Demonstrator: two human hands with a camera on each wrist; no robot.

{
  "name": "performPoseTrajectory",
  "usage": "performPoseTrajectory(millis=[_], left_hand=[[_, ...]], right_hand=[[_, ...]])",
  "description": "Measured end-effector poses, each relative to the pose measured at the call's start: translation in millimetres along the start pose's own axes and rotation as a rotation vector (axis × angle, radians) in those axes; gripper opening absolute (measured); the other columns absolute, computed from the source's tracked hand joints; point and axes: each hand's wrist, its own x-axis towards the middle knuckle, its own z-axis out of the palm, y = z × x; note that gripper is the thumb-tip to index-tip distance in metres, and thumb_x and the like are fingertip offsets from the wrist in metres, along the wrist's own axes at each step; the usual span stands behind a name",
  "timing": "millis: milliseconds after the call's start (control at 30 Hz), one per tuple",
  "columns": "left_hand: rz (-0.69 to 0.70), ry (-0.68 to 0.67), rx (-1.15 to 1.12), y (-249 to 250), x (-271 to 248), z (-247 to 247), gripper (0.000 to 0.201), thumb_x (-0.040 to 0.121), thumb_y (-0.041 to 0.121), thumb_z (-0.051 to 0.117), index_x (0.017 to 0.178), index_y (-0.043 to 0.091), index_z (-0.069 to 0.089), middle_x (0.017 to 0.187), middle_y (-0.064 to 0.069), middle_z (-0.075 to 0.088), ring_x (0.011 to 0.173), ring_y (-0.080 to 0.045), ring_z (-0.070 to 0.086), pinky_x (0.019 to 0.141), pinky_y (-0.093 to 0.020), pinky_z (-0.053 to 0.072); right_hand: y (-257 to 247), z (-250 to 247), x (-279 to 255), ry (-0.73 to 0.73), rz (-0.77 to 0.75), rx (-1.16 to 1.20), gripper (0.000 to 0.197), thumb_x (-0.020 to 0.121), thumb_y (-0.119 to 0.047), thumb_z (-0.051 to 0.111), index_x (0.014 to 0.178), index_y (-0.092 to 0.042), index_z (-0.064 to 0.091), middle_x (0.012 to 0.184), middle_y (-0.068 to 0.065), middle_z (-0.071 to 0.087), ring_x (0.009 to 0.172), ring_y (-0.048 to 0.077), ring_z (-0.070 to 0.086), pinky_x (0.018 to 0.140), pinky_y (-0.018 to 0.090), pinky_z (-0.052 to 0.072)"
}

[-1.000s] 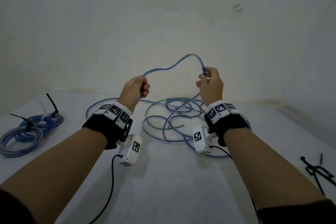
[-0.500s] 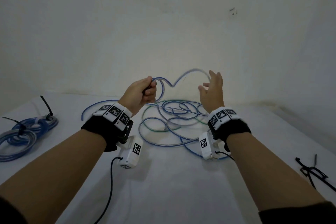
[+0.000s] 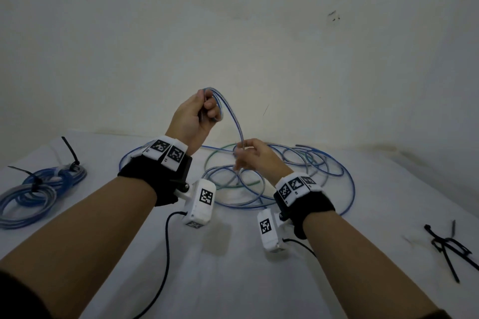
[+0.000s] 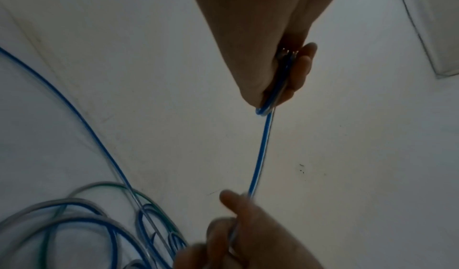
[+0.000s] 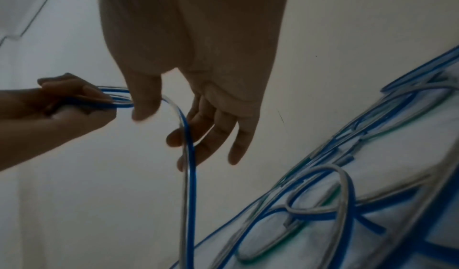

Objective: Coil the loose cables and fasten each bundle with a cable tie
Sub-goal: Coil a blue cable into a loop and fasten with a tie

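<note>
Right hand [image 3: 255,156] lower now (cable [image 3: 234,122] end hidden)

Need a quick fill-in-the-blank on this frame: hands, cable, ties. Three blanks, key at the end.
1. The left hand grips folded loops of the ____-striped cable.
2. The right hand holds that cable ____ the left hand.
3. The finished bundles lie on the person's ____ side of the table.
4. The spare cable ties are ____ in colour.

Missing words: blue; below; left; black
</note>
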Motion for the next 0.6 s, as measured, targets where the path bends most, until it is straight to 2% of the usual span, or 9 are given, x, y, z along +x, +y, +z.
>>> performPoseTrajectory(millis=[67,133,233,300,367,400,433,500,600], left_hand=[[0.057,0.051,-0.035,5,3,-6,0.033,0.102,0.022,0.023,0.079,0.015,0.045,0.053,0.010,0.046,0.048,-0.005,0.040,0.060,-0.019,0.034],[0.127,0.113,-0.048,11,5,-13,0.033,0.102,0.020,0.023,0.078,0.015,0.045,0.054,0.009,0.048,0.049,-0.006,0.041,0.061,-0.020,0.033],[0.219,0.243,-0.008,21,6,-20,0.032,0.102,0.014,0.027,0.077,0.014,0.047,0.056,0.007,0.055,0.052,-0.007,0.046,0.061,-0.020,0.036],[0.250,0.301,0.080,20,7,-23,0.030,0.101,0.011,0.029,0.076,0.013,0.047,0.055,0.007,0.060,0.051,-0.007,0.053,0.059,-0.018,0.041],[0.299,0.247,0.342,9,5,-23,0.029,0.101,0.011,0.030,0.078,0.014,0.046,0.060,0.005,0.066,0.055,-0.007,0.060,0.061,-0.017,0.044],[0.327,0.186,0.520,0,3,-22,0.028,0.101,0.012,0.030,0.079,0.015,0.047,0.067,0.004,0.068,0.060,-0.006,0.062,0.063,-0.017,0.044],[0.348,0.114,0.690,-9,1,-23,0.026,0.101,0.012,0.031,0.082,0.016,0.048,0.074,0.001,0.068,0.065,-0.005,0.064,0.066,-0.016,0.044],[0.355,-0.032,0.963,-23,-5,-22,0.023,0.100,0.014,0.035,0.089,0.015,0.055,0.087,-0.003,0.069,0.077,-0.006,0.065,0.076,-0.017,0.047],[0.309,-0.213,1.325,-34,-9,-23,0.020,0.100,0.020,0.037,0.094,0.012,0.054,0.101,-0.003,0.070,0.091,-0.012,0.064,0.081,-0.026,0.049]], right_hand=[[11,-2,0,0.007,0.042,-0.152,0.013,0.091,-0.009,0.059,0.101,-0.008,0.050,0.074,0.009,0.063,0.063,0.016,0.064,0.071,0.028,0.053],[20,-7,1,0.047,0.105,-0.271,0.008,0.091,-0.004,0.056,0.096,-0.005,0.050,0.073,0.009,0.060,0.061,0.017,0.061,0.066,0.028,0.053],[27,-15,-1,0.152,0.168,-0.385,0.006,0.092,-0.003,0.052,0.089,-0.007,0.050,0.081,0.008,0.059,0.059,0.015,0.060,0.047,0.016,0.048],[26,-17,-2,0.180,0.151,-0.369,0.009,0.093,-0.002,0.049,0.087,-0.009,0.051,0.079,0.008,0.058,0.058,0.016,0.061,0.044,0.014,0.044],[21,-14,-2,0.172,0.111,-0.306,0.017,0.095,-0.003,0.045,0.083,-0.013,0.053,0.074,0.007,0.057,0.058,0.019,0.060,0.053,0.024,0.050],[17,-12,-1,0.170,0.102,-0.274,0.019,0.096,-0.004,0.044,0.085,-0.013,0.055,0.072,0.006,0.055,0.057,0.019,0.059,0.057,0.029,0.051],[14,-8,0,0.164,0.093,-0.254,0.018,0.097,-0.003,0.042,0.089,-0.010,0.057,0.071,0.005,0.053,0.055,0.019,0.057,0.057,0.031,0.051],[6,-2,3,0.139,0.069,-0.271,0.022,0.098,-0.002,0.038,0.099,-0.003,0.060,0.069,0.003,0.048,0.050,0.016,0.051,0.052,0.027,0.048],[-4,2,3,0.067,0.045,-0.293,0.026,0.098,-0.003,0.037,0.100,-0.006,0.063,0.068,-0.001,0.047,0.056,0.011,0.042,0.050,0.021,0.039]])
